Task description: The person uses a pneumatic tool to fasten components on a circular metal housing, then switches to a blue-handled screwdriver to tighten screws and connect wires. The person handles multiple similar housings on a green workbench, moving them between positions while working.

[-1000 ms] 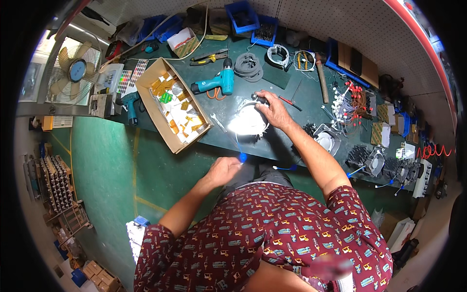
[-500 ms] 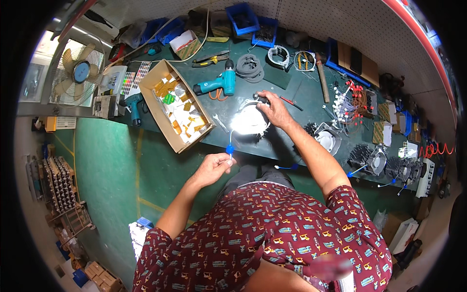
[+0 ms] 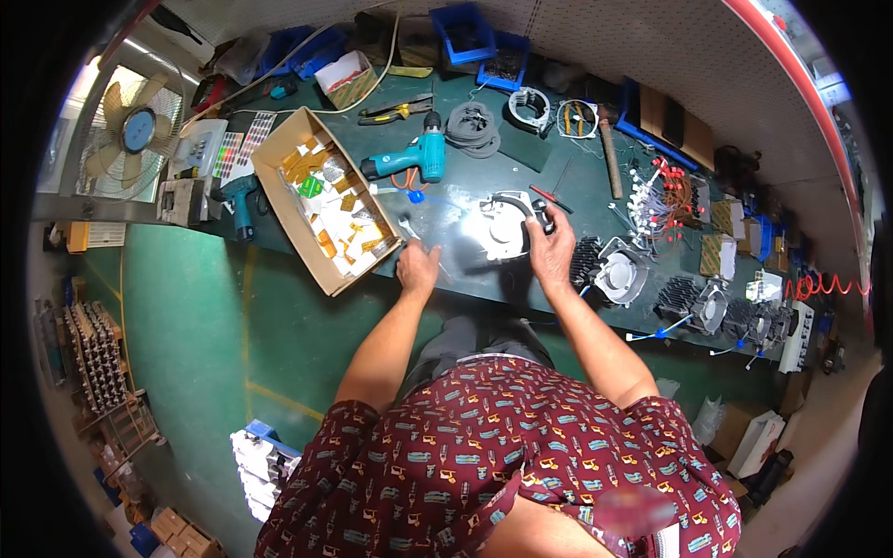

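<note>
A small round fan (image 3: 505,232) in a pale metal frame lies on the green bench under a bright glare that washes out part of it. My right hand (image 3: 552,249) grips its right side, thumb and fingers at the frame's rim. The fan's cable, with a blue piece (image 3: 416,196) on it, stretches away to the upper left beside the drill. My left hand (image 3: 418,266) is closed over the lower end of an open-end wrench (image 3: 406,226) at the bench's front edge. The wrench's upper end shows above the fingers.
Left of my hands stands a cardboard box (image 3: 311,244) of orange and white pieces. Beyond are a teal drill (image 3: 423,158), pliers (image 3: 395,112) and coiled grey cord (image 3: 473,128). A red pen-like tool (image 3: 551,198), a hammer (image 3: 610,158) and more fans (image 3: 620,276) lie right.
My left hand has let go of the fan's cable and moved onto the wrench. The fan has been turned, its cable now pointing away from me. My right hand has shifted to its right side.
</note>
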Motion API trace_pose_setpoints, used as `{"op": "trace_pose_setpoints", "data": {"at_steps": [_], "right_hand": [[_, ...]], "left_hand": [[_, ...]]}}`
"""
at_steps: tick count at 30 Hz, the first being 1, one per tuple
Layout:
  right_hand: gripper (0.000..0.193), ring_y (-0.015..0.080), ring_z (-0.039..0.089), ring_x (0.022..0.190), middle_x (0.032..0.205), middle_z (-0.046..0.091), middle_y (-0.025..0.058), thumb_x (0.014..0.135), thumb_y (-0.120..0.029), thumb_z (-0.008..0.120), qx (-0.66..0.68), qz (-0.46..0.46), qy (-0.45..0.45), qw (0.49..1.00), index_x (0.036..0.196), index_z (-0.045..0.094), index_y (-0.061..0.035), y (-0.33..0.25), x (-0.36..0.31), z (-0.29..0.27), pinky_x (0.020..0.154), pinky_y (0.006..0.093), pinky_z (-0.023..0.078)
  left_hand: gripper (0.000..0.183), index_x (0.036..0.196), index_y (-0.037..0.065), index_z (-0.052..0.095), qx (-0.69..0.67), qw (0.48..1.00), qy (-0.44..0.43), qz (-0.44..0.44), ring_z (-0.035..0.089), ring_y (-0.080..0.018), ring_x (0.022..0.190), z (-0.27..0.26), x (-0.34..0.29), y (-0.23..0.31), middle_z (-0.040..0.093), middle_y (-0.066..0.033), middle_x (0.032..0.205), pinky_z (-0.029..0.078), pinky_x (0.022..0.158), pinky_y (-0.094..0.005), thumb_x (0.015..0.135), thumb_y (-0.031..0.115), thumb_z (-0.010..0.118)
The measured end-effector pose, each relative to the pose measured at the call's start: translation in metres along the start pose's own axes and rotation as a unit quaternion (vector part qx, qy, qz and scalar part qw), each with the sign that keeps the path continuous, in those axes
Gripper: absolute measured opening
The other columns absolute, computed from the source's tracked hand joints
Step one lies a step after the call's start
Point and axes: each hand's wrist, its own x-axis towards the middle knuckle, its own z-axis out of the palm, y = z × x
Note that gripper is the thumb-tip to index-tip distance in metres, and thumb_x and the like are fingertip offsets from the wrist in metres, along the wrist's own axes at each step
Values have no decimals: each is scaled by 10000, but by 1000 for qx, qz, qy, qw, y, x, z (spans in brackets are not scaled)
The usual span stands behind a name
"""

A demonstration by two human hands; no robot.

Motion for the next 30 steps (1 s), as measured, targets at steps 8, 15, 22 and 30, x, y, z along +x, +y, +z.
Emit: {"op": "trace_pose_setpoints", "data": {"at_steps": [8,15,22,30], "right_hand": [[625,351,563,1201,1331,632,183,794,-256,771,-36,-29,-49,998,1358,631,-27,-23,-6,-12,1069,427,428],[619,365,579,1199,1335,628,207,800,-300,768,-79,-16,-119,990,1334,643,-12,-17,15,-29,1060,446,439],[564,388,539,1325,1419,599,211,859,-277,740,-54,-102,-130,985,1335,621,-1,-15,31,-13,1130,450,415],[407,386,635,1162,1208,698,216,897,-171,663,1,-104,-177,979,1270,660,-8,-15,40,-4,1035,442,489]], "left_hand": [[422,1216,16,482,123,991,-34,47,686,-473,1039,16,32,-15,715,-275,1046,538,907,-553,933,238,704],[318,1180,-13,500,137,978,-84,131,683,-483,917,-3,32,-9,703,-292,989,551,839,-529,935,149,622],[227,1172,0,612,-388,895,-221,19,618,-106,730,-67,-32,-12,638,-33,863,540,681,-259,947,28,618],[183,1093,29,611,-289,924,41,246,526,-46,768,-127,-112,70,562,20,895,443,695,-194,989,163,680]]}}
